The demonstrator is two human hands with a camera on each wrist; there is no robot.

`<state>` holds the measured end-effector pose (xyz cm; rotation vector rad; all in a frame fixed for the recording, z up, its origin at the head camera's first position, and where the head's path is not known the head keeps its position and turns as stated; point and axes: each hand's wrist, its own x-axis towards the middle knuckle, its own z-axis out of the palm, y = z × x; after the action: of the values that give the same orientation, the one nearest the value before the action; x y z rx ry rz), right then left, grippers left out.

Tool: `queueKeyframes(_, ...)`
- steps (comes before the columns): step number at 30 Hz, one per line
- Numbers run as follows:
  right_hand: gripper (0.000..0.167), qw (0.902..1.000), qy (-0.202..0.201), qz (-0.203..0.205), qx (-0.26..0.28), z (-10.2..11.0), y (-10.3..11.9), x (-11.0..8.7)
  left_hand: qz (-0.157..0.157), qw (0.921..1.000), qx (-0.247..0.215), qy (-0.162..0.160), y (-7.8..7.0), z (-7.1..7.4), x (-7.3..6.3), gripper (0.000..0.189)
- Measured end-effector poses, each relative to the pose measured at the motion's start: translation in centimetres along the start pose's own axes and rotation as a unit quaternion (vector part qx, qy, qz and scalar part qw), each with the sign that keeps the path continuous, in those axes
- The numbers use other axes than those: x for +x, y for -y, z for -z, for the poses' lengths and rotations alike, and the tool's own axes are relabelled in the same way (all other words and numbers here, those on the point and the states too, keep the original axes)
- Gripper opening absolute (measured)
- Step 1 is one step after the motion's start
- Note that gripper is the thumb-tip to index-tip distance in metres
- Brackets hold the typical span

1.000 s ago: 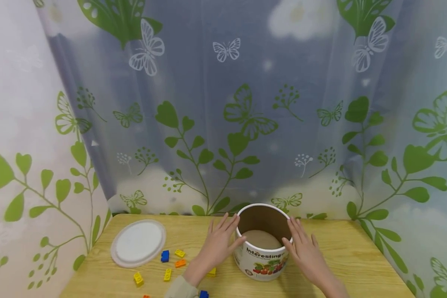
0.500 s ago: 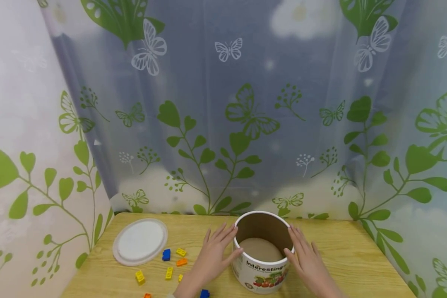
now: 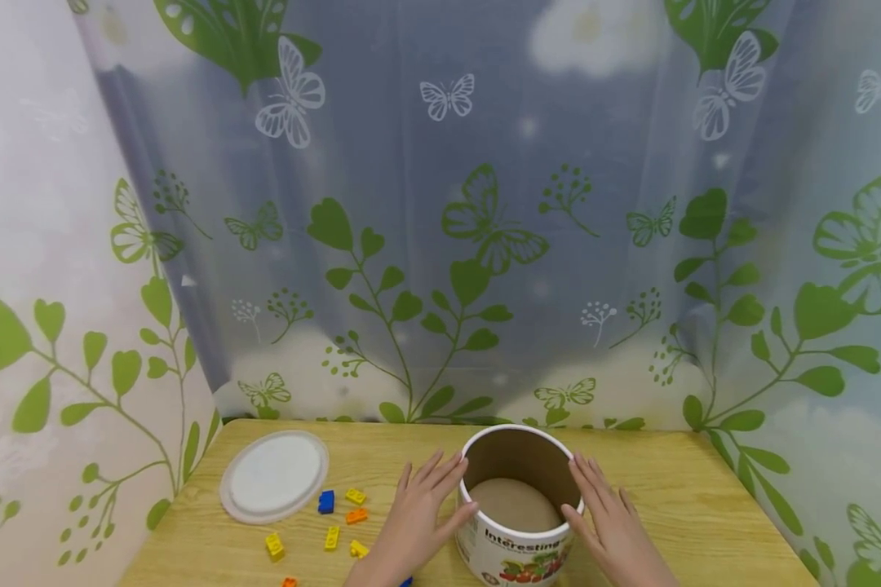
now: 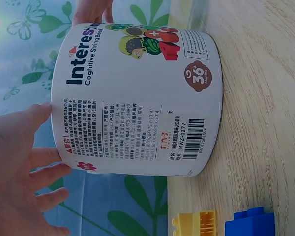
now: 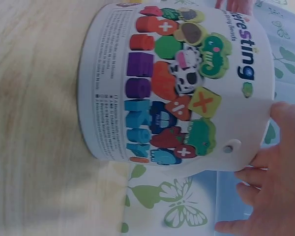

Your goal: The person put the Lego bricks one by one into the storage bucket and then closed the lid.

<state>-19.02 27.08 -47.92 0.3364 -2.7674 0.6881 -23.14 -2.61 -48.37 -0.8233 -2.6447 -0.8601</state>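
Note:
A white cylindrical bucket (image 3: 510, 562), printed "Interesting", stands upright on the wooden table with its round mouth uncovered. Its brown inside shows a bare bottom. At its left side is my left hand (image 3: 418, 522), fingers extended, thumb and fingertips at the rim. My right hand (image 3: 617, 526) mirrors it on the other side, fingers straight along the rim. In the left wrist view the thumb of the left hand (image 4: 19, 167) meets the bucket's top edge beside the printed label (image 4: 132, 132). Colourful toy pictures (image 5: 182, 88) cover the wall by the right hand (image 5: 280, 172).
A round white lid (image 3: 275, 477) lies at the table's back left. Between it and the bucket are scattered building bricks, among them a blue brick (image 3: 326, 501), an orange brick (image 3: 356, 515) and a yellow brick (image 3: 275, 547). A patterned curtain (image 3: 382, 244) hangs behind the table (image 3: 675, 489).
The bucket has slid toward me across the table, with both hands moving along at its sides. The lid and the scattered bricks have stayed in place.

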Motion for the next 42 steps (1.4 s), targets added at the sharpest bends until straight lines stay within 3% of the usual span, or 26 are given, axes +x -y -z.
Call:
queueKeyframes(13,0.064,0.9981,0.022,0.027,-0.051,1.5,-0.6,2.1,0.005,1.0,0.003,0.006,-0.2,0.2,-0.2,0.064)
queueKeyframes(32,0.063,0.9966,0.008,0.039,-0.072,1.5,-0.4,1.0,-0.01,0.9999,0.01,0.001,-0.6,0.4,-0.7,0.065)
queueKeyframes(38,0.063,0.996,0.018,0.036,-0.08,1.2,-0.7,1.1,-0.031,0.9995,-0.008,0.005,0.4,0.6,-0.8,0.06)
queueKeyframes(42,0.061,0.994,0.012,0.045,-0.099,0.8,-0.8,1.1,-0.031,0.9988,-0.036,-0.012,1.6,1.7,-1.0,0.055)
